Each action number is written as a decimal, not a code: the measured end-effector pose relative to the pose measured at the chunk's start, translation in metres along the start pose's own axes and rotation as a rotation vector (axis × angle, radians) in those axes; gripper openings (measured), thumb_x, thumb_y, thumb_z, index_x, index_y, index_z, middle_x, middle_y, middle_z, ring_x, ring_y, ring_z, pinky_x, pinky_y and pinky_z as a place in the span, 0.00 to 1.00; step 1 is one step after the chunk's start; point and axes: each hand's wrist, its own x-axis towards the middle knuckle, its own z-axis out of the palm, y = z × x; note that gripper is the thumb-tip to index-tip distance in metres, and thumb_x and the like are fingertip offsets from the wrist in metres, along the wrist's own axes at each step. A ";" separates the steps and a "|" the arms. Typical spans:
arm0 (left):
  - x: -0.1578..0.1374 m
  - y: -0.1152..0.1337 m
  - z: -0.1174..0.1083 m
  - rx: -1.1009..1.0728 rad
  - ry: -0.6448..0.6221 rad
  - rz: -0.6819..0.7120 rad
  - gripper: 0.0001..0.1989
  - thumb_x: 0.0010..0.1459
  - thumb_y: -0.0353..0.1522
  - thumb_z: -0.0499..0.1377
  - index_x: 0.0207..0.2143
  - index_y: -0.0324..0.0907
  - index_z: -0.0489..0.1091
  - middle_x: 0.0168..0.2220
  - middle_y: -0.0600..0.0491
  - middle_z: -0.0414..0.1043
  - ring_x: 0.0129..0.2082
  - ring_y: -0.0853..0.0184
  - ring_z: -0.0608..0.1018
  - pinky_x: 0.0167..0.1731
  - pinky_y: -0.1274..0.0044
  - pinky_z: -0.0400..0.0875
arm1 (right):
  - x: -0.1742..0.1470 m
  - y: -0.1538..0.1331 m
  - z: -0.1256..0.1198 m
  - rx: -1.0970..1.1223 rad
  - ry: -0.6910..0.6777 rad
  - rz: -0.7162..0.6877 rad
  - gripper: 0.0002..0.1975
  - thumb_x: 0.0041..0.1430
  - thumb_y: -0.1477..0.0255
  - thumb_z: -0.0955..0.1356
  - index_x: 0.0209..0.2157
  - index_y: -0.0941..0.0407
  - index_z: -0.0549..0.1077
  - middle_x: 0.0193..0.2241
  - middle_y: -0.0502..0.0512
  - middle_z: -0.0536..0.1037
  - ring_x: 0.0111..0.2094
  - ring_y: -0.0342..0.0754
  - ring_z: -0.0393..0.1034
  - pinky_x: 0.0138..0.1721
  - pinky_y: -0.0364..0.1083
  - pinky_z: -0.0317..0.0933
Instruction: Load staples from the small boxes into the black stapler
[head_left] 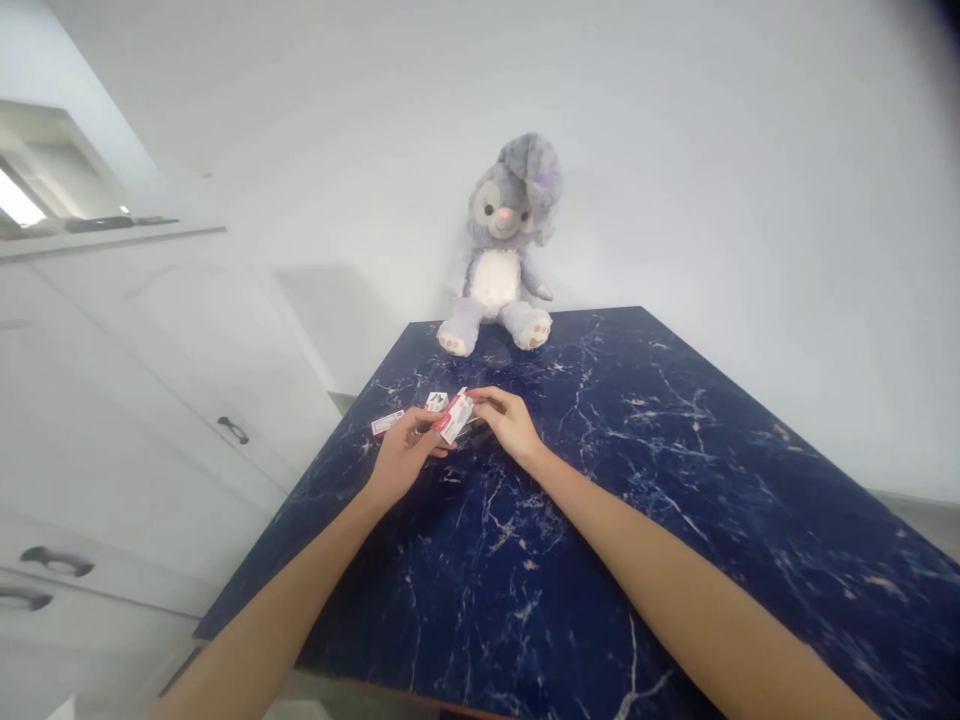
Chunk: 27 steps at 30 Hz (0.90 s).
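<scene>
A small red and white box (454, 417) is held tilted between my two hands, above the dark blue marbled table (525, 560). My left hand (405, 447) grips its lower left end, the thumb on the near face. At the box's upper right end, the fingers of my right hand (510, 422) pinch it. Just beyond my left hand lie another red and white box (388, 423) and a white box with a dark print (436, 401). Something dark shows behind the held box, too hidden to name. The print is too small to read.
A grey plush rabbit (499, 275) sits at the table's far end against the white wall (712, 180). White cabinets (150, 400) with dark handles stand along the left side, close to the table's edge. A ledge (112, 238) runs above them.
</scene>
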 end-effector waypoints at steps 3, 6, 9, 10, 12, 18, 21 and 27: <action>-0.002 0.002 0.000 0.182 -0.013 0.017 0.13 0.59 0.39 0.61 0.43 0.42 0.70 0.37 0.51 0.78 0.31 0.63 0.83 0.34 0.72 0.80 | -0.001 0.001 0.000 -0.135 0.053 -0.048 0.14 0.50 0.72 0.66 0.39 0.55 0.79 0.34 0.52 0.81 0.31 0.46 0.73 0.36 0.45 0.67; -0.005 0.002 0.002 0.278 -0.035 0.053 0.11 0.60 0.37 0.59 0.43 0.44 0.71 0.36 0.52 0.78 0.33 0.63 0.83 0.36 0.72 0.79 | -0.003 0.003 0.001 -0.242 0.100 -0.106 0.15 0.52 0.73 0.65 0.41 0.54 0.79 0.34 0.51 0.81 0.30 0.45 0.72 0.36 0.45 0.67; -0.005 0.000 0.003 0.262 -0.035 0.063 0.12 0.59 0.38 0.60 0.44 0.43 0.69 0.40 0.50 0.78 0.33 0.64 0.83 0.36 0.72 0.79 | -0.004 0.001 0.003 -0.255 0.099 -0.119 0.14 0.56 0.70 0.65 0.41 0.54 0.79 0.36 0.52 0.81 0.31 0.46 0.73 0.37 0.45 0.67; -0.005 0.000 0.004 0.245 -0.033 0.056 0.14 0.59 0.39 0.60 0.45 0.43 0.69 0.42 0.49 0.77 0.32 0.64 0.82 0.35 0.73 0.80 | -0.004 0.000 0.003 -0.261 0.097 -0.120 0.13 0.57 0.69 0.65 0.41 0.54 0.79 0.36 0.53 0.81 0.31 0.46 0.73 0.37 0.45 0.67; -0.005 0.001 0.004 0.210 -0.030 0.036 0.17 0.59 0.40 0.60 0.49 0.43 0.67 0.44 0.47 0.76 0.31 0.65 0.82 0.31 0.73 0.80 | -0.006 -0.004 0.004 -0.297 0.105 -0.135 0.12 0.59 0.66 0.65 0.40 0.54 0.79 0.36 0.54 0.81 0.31 0.46 0.73 0.37 0.45 0.66; -0.007 0.005 0.006 0.262 -0.098 0.067 0.20 0.61 0.39 0.58 0.55 0.45 0.66 0.43 0.48 0.76 0.29 0.68 0.81 0.33 0.74 0.80 | -0.009 -0.012 0.004 -0.347 0.196 -0.162 0.13 0.61 0.63 0.65 0.39 0.54 0.79 0.32 0.53 0.81 0.28 0.47 0.72 0.34 0.45 0.65; -0.008 0.003 0.009 0.266 -0.154 0.052 0.23 0.61 0.37 0.58 0.58 0.47 0.64 0.42 0.50 0.76 0.29 0.68 0.80 0.34 0.74 0.79 | -0.007 -0.008 0.002 -0.299 0.224 -0.127 0.14 0.60 0.63 0.65 0.38 0.55 0.78 0.31 0.53 0.81 0.28 0.47 0.72 0.33 0.45 0.64; -0.010 0.001 0.013 0.278 -0.225 0.039 0.34 0.55 0.32 0.63 0.64 0.50 0.58 0.44 0.51 0.74 0.29 0.69 0.79 0.35 0.73 0.79 | -0.008 -0.009 0.002 -0.290 0.168 -0.124 0.14 0.61 0.62 0.64 0.38 0.55 0.78 0.31 0.52 0.81 0.29 0.46 0.72 0.33 0.44 0.64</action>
